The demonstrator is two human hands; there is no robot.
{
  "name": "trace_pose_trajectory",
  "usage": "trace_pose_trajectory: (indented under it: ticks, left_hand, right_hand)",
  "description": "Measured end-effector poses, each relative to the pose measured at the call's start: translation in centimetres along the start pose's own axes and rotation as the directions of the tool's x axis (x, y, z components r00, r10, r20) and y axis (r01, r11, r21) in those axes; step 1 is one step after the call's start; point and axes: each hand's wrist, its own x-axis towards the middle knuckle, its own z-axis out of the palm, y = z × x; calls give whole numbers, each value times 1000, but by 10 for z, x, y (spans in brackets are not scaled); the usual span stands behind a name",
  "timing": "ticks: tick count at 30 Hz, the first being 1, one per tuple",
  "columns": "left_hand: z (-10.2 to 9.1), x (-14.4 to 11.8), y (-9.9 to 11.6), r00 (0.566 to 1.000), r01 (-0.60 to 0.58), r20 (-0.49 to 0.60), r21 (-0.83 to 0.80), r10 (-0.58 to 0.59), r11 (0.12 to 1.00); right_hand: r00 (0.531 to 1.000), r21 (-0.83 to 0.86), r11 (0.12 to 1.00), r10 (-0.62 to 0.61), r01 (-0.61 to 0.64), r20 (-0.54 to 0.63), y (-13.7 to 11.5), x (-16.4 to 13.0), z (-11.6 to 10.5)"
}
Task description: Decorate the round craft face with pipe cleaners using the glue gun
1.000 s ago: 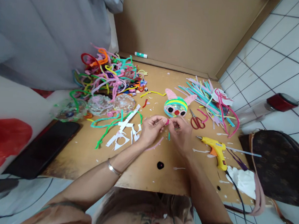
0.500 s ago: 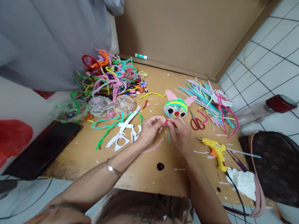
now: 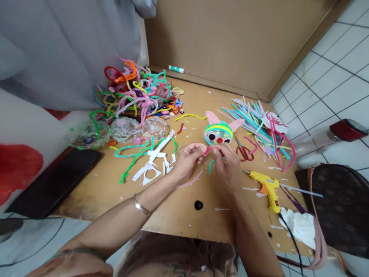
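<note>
Over the middle of the table my left hand (image 3: 189, 158) pinches a short pink pipe cleaner (image 3: 207, 151), its fingers closed. My right hand (image 3: 227, 161) meets it from the other side, thumb and forefinger closed on the same small piece. Just beyond my fingers sits a round animal head (image 3: 219, 133) with pink ears, striped green and yellow, with black-centred eyes and a red nose. A bit of teal pipe cleaner (image 3: 210, 167) lies beside my right hand. Red-handled scissors (image 3: 244, 152) rest to the right of the head.
A yellow glue gun (image 3: 269, 187) with its stick and cable lies at right. Tangled pipe cleaners (image 3: 137, 91) heap at back left, straight ones (image 3: 257, 121) at back right. White paper scraps (image 3: 152, 168), a black phone (image 3: 56, 183), a bottle (image 3: 330, 134) and a brown bag (image 3: 343, 208) surround the work.
My right hand's fingers have shifted slightly away from my left hand's, and more of the pink piece shows between them. The view has moved a little.
</note>
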Motion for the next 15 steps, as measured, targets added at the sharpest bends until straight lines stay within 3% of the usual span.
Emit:
trace_pose_trajectory:
  ticks: [6, 15]
  left_hand:
    - [2, -1, 1, 1000, 0, -11, 9, 0, 1000]
    - [3, -2, 0, 998, -14, -55, 24, 15, 1000]
  right_hand:
    - [1000, -52, 998, -25, 25, 1, 3, -1, 3]
    - [981, -366, 912, -194, 185, 14, 0, -4, 9]
